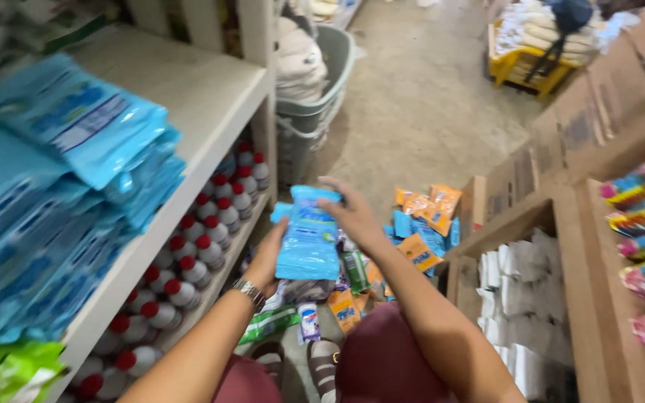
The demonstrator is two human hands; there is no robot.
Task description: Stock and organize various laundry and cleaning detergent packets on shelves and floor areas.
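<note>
Both my hands hold a small stack of light blue plastic sachet packs (309, 235) in front of me, above the floor. My left hand (266, 257), with a metal wristwatch on the wrist, grips the stack's left edge. My right hand (352, 216) rests on the stack's upper right edge. On the white shelf (210, 104) to my left lies a big pile of the same blue packs (61, 186).
White bottles with red caps (195, 254) fill the lower shelf. Orange, blue and green packets (419, 224) lie on the floor by my sandalled feet. Open cardboard boxes (539, 224) stand to the right, a grey tub (315, 89) ahead, a yellow crate (520, 63) farther off.
</note>
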